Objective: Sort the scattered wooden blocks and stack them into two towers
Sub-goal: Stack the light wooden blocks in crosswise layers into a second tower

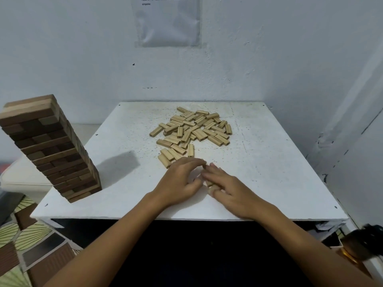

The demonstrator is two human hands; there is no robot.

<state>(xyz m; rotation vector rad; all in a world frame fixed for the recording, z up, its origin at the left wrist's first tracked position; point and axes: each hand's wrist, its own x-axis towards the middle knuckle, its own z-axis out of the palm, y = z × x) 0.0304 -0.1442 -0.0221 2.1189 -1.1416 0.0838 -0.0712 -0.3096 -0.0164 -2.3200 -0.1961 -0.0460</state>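
A tall tower of dark brown wooden blocks (51, 148) stands on the left part of the white table (269, 162). Several light wooden blocks (192, 131) lie scattered in a heap at the table's middle back. Near the front edge, my left hand (182, 181) and my right hand (230, 187) meet over a few light blocks (213, 188). Both hands have curled fingers on these blocks, which they mostly hide. Only block ends show between the fingers.
The table stands in a corner, with a white wall behind and another at the right. A paper sheet (167, 21) hangs on the back wall. A patterned mat (27, 245) covers the floor at the left. A dark object (362, 243) lies at the lower right.
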